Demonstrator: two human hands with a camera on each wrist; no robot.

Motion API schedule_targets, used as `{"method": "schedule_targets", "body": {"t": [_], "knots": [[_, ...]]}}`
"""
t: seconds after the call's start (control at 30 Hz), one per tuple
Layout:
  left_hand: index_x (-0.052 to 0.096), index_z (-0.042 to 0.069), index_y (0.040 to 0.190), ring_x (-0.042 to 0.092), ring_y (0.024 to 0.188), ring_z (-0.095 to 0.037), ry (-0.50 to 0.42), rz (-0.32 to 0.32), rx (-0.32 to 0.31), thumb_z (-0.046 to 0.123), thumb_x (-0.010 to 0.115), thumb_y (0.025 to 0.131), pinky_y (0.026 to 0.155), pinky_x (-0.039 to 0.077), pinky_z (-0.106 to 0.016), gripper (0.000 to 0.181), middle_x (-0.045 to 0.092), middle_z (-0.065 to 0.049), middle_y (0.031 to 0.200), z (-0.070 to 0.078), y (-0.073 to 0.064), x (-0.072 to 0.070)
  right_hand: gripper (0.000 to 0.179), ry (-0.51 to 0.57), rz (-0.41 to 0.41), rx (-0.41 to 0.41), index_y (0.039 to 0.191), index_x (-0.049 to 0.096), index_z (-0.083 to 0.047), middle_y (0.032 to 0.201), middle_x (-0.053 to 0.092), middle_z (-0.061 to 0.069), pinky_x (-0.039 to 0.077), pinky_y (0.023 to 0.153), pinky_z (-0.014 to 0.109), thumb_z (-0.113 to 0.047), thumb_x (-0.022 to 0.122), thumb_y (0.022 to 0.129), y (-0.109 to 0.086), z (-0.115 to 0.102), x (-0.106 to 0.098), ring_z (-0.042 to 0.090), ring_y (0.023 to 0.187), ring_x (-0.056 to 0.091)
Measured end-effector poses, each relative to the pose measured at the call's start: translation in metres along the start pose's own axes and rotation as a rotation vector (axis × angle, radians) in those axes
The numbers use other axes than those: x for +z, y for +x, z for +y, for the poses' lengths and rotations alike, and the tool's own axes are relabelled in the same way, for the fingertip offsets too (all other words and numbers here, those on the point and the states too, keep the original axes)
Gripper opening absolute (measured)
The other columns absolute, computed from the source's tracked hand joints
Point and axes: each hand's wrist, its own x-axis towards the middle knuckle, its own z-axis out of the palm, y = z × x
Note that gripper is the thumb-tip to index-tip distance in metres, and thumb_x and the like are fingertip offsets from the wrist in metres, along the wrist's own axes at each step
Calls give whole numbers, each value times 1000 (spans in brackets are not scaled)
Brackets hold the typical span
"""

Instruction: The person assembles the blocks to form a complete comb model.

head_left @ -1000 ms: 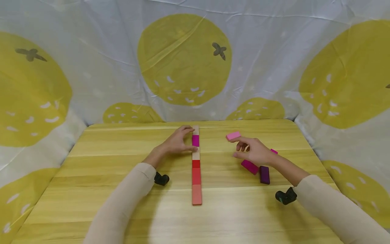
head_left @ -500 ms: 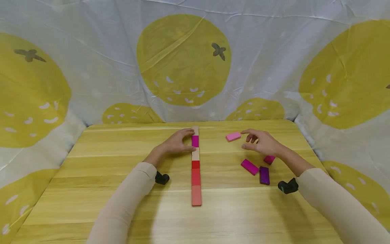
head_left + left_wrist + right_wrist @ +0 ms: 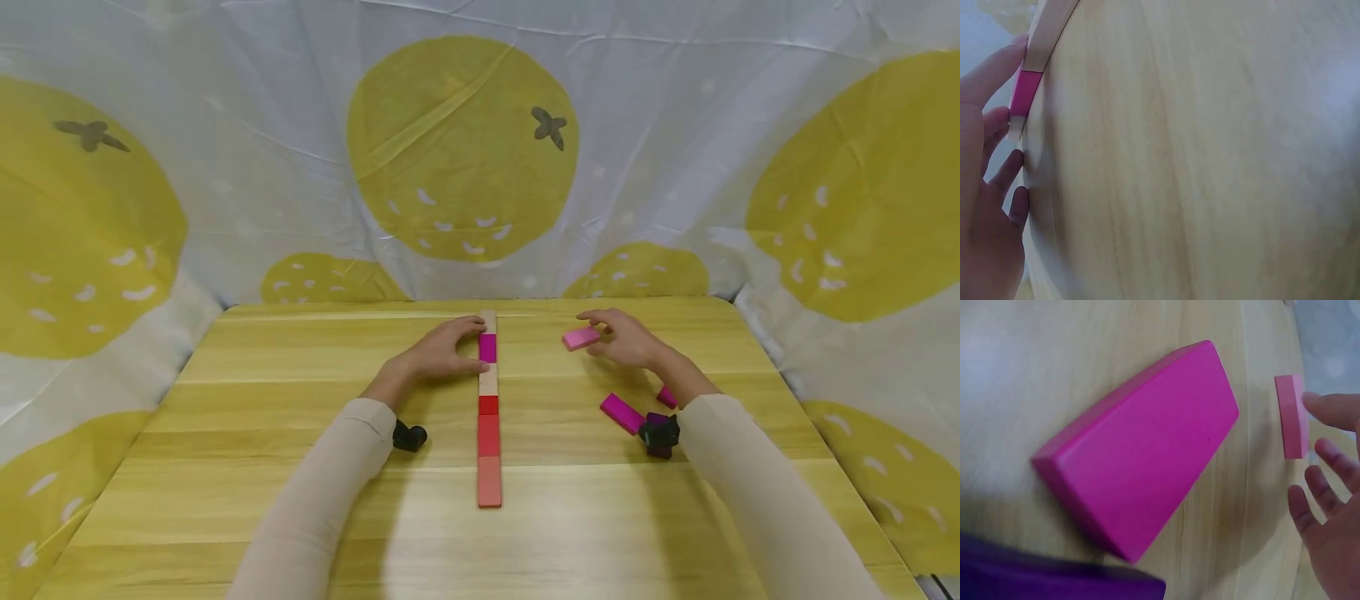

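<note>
Down the middle of the table runs a straight row of flat blocks. My left hand touches its far part, thumb by a plain wood block and forefinger by another plain one, spread across a magenta block. Nearer in the row come a short red block, a longer red one and a coral one. On the right, my right hand is at a light pink block. The right wrist view shows its thumb at that block's edge and its other fingers spread apart.
Nearer on the right lie a magenta block, a dark purple block partly hidden by the black wrist camera, and another magenta block beside my forearm. A curtain with yellow fruit hangs behind the wooden table.
My right hand first drew back to the right from the pink block, then came round behind its right end. My left hand has stayed at the row.
</note>
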Motion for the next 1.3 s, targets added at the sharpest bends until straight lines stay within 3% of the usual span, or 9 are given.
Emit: {"method": "schedule_targets", "body": {"t": [0.13, 0.2, 0.33, 0.6, 1.0, 1.3], "knots": [[50, 3, 152, 30, 151, -29, -37, -4, -12, 40, 79, 90, 123, 21, -41, 78, 40, -9, 161, 3, 0, 2, 57, -17, 12, -38, 145, 52, 8, 139, 49, 35, 47, 98, 61, 0, 70, 92, 3, 7, 5, 51, 121, 52], [49, 4, 153, 29, 151, -28, -50, -10, -23, 40, 79, 90, 123, 21, -41, 78, 39, -8, 162, 6, -1, 2, 50, -28, 25, -35, 139, 57, 10, 130, 55, 33, 49, 91, 53, 1, 71, 91, 3, 10, 7, 45, 111, 54], [49, 5, 153, 28, 151, -27, -51, -4, -44, 40, 79, 90, 123, 21, -41, 78, 39, -6, 162, 9, 0, 2, 37, -40, 43, 3, 128, 65, 10, 104, 61, 20, 41, 79, 43, -2, 73, 93, 2, 14, 9, 34, 92, 49], [49, 4, 153, 28, 152, -28, -58, -16, -36, 39, 77, 92, 123, 21, -41, 77, 38, -6, 163, 10, 0, 4, 37, -73, 26, 48, 129, 65, 9, 92, 61, 11, 41, 75, 39, -6, 73, 96, 5, 14, 7, 26, 82, 50], [50, 4, 152, 29, 152, -27, -67, 14, -49, 39, 79, 91, 123, 21, -41, 77, 39, -6, 162, 6, -3, 2, 35, -59, 104, 15, 128, 67, 8, 104, 68, 17, 48, 83, 42, -7, 72, 97, 50, -15, 25, 29, 92, 57], [49, 6, 154, 27, 152, -24, -86, 2, -69, 38, 80, 90, 123, 21, -38, 77, 38, -4, 163, 4, -4, 1, 37, -30, 147, -8, 132, 64, 10, 116, 69, 25, 53, 93, 48, -4, 69, 99, 76, -31, 46, 35, 105, 64]]}}
